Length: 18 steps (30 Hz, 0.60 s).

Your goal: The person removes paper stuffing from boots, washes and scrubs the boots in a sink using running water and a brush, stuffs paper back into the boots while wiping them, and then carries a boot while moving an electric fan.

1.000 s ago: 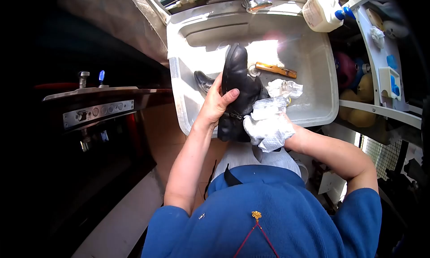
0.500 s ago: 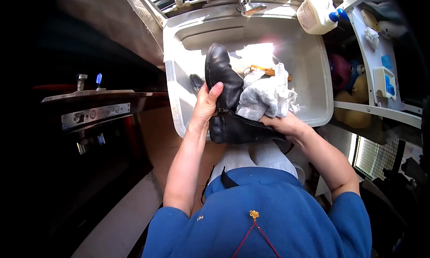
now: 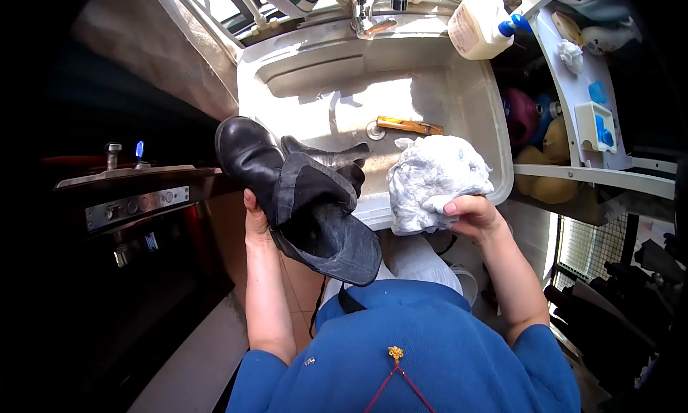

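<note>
My left hand (image 3: pixel 256 218) is closed around the side of a black leather ankle boot (image 3: pixel 247 151). The boot is tilted, its wide opening facing me and its toe pointing up to the left over the sink's edge. Bunched white cloth (image 3: pixel 438 173) is gripped in my right hand (image 3: pixel 476 218), thumb on top, apart from the boot and over the sink's front rim. Partly hidden behind the held boot, a second dark boot (image 3: pixel 326 155) lies in the sink. An amber wooden-looking tool (image 3: pixel 408 125), its kind unclear, rests near the drain.
A pale plastic sink (image 3: pixel 504 119) stands before me, with a chrome faucet (image 3: pixel 364 19) at its back. A white jug with a blue cap (image 3: pixel 476 29) sits on the back right corner. Shelving (image 3: pixel 584 90) stands to the right, a dark appliance (image 3: pixel 136 201) to the left.
The boot has moved left and turned so its opening faces me. My right hand has come away from it with the white cloth, uncovering the amber tool and the drain.
</note>
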Each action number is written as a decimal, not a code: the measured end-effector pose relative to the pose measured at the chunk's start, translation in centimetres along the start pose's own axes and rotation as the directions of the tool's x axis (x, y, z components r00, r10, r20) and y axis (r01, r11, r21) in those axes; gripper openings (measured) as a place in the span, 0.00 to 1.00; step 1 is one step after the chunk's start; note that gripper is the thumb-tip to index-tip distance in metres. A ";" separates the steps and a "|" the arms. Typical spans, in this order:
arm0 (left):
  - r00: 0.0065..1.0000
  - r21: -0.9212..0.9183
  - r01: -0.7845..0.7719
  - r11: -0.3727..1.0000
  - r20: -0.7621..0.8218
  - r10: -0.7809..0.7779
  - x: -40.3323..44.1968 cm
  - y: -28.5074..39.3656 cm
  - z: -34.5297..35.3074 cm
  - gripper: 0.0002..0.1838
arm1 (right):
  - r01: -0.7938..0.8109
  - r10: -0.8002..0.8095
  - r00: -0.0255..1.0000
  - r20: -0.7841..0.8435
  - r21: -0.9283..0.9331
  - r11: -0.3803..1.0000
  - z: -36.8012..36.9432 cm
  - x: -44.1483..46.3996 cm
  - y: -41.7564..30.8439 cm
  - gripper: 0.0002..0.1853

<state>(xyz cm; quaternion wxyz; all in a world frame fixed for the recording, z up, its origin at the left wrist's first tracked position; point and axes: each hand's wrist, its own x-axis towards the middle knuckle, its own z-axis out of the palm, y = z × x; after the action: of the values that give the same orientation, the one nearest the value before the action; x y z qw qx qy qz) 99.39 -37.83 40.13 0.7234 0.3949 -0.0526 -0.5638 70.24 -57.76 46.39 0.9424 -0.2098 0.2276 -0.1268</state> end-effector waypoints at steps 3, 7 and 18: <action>0.993 -0.056 -0.094 0.994 0.073 0.098 0.0 -0.2 0.6 0.54 | -0.007 -0.044 0.990 -0.134 -0.360 0.933 -1.0 -0.9 -0.6 0.37; 0.983 -0.034 -0.181 0.983 -0.048 0.179 -0.7 0.5 0.3 0.56 | -0.168 -0.212 0.888 -0.407 -0.718 0.676 -0.5 -2.1 -1.4 0.32; 0.984 0.174 -0.129 0.976 -0.097 0.147 -1.9 1.3 1.5 0.55 | -0.005 -0.377 0.796 -0.473 -0.628 0.778 -4.4 -4.5 -2.4 0.27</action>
<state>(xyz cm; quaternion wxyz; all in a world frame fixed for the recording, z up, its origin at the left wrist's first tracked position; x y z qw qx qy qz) 98.94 -36.91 42.63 0.7269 0.4800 -0.0873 -0.4833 63.88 -59.84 45.67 0.6938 -0.4708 0.5059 -0.2026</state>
